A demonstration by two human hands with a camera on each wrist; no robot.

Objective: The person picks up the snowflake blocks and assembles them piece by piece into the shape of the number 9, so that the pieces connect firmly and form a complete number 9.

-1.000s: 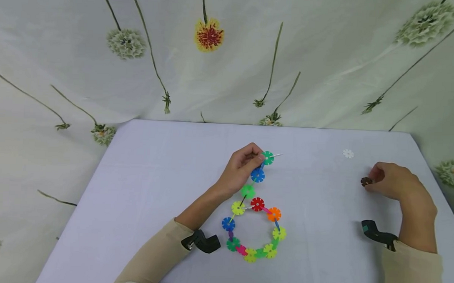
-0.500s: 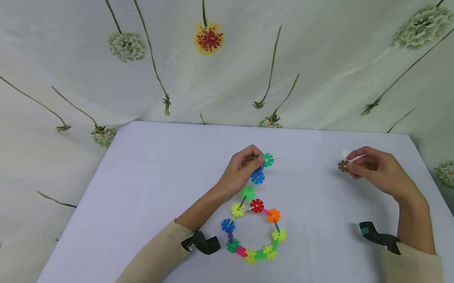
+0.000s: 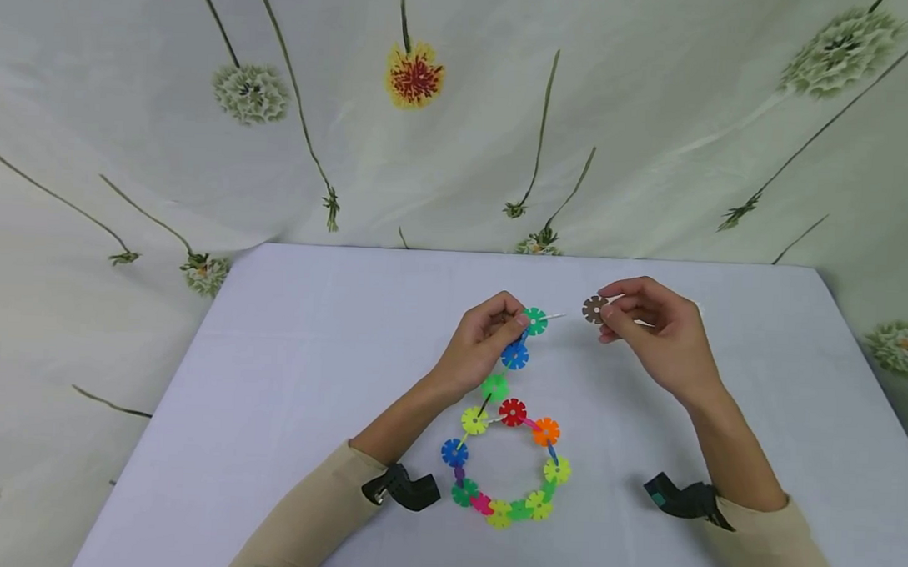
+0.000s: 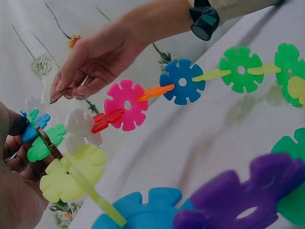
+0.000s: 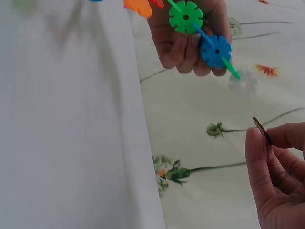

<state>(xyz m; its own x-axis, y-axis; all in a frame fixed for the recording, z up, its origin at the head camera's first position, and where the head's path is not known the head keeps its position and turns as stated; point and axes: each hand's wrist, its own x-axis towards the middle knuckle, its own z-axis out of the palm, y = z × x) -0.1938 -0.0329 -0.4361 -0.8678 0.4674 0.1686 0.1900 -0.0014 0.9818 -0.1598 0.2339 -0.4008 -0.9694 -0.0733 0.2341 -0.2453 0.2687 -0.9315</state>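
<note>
My left hand (image 3: 482, 343) pinches the upper end of a chain of colourful slotted plastic snowflake discs. Beside its fingertips is a green disc (image 3: 535, 321), and a white disc (image 5: 243, 84) sticks out to the right as the chain's end. Below hang a blue disc (image 3: 515, 355) and a light green disc (image 3: 495, 388), leading down to a closed ring that includes a red disc (image 3: 513, 412). Between thumb and fingers my right hand (image 3: 658, 336) pinches a brown snowflake disc (image 3: 594, 309), held a little right of the white disc and apart from it.
The chain's ring hangs or lies over the white table (image 3: 309, 353); its contact is unclear. Behind the table hangs a flower-print cloth (image 3: 459, 150). A black wrist camera (image 3: 683, 497) sits on the right wrist, another (image 3: 405, 487) on the left.
My right hand has lifted the brown disc from the right side of the table and carried it left, past a loose white disc, close to the chain's end. The left hand stays put.
</note>
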